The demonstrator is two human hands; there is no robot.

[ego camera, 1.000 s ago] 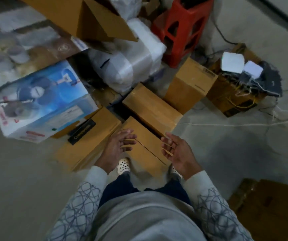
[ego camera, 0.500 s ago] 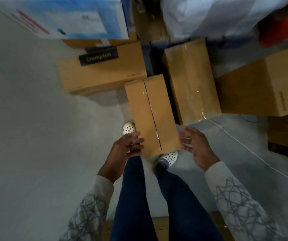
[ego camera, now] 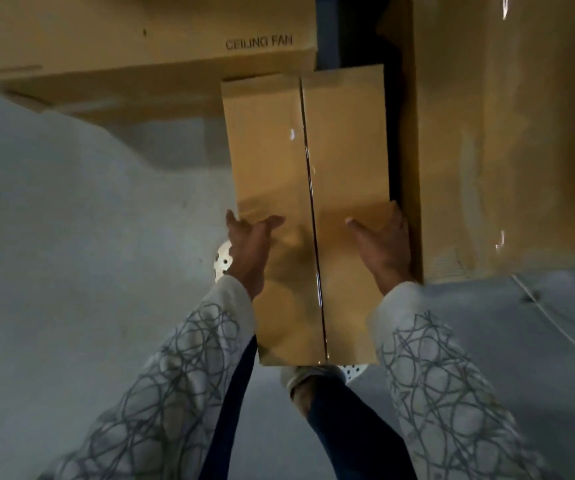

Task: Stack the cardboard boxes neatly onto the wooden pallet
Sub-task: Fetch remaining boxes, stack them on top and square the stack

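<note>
One cardboard box (ego camera: 307, 150) points lengthwise away between left hand (ego camera: 249, 244) and right hand (ego camera: 386, 247).

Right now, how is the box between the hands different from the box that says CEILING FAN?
The box between the hands has a seam down its top; the CEILING FAN box has printed letters. The left hand and right hand press the first box's sides; nothing touches the fan box. The first runs away from the camera; the fan box lies crosswise. Both are brown cardboard.
</note>
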